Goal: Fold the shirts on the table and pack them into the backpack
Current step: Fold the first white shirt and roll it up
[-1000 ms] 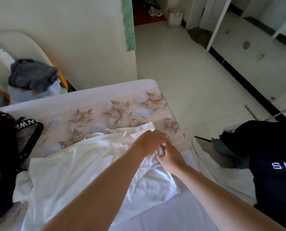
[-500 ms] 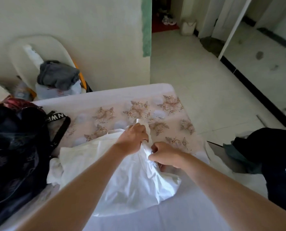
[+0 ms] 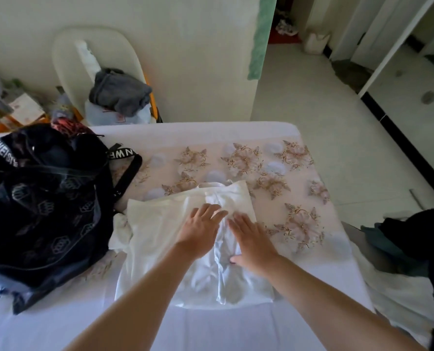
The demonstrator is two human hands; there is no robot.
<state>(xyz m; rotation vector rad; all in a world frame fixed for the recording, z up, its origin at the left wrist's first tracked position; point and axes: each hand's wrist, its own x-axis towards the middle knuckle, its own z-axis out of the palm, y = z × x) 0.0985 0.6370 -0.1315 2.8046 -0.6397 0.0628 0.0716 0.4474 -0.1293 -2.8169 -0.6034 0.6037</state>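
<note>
A white shirt [image 3: 157, 231] lies partly folded in the middle of the table [image 3: 299, 178], its right side turned over onto the middle. My left hand [image 3: 200, 229] presses flat on it with straight fingers. Just to the right, my right hand [image 3: 252, 240] also lies flat on the folded-over part. A black backpack [image 3: 43, 211] with white lettering on its straps stands open at the table's left, its edge close to the shirt's left sleeve.
Dark clothes [image 3: 418, 239] are piled off the table's right edge. Behind the table a white chair [image 3: 71, 59] holds a grey garment [image 3: 119, 91], with clutter to its left. Tiled floor [image 3: 325, 97] stretches away at the right.
Both hands gripped the shirt's right edge, lifted it and carried it over to the left. They have let go and now lie flat on the fold. The view shifted left, showing more backpack.
</note>
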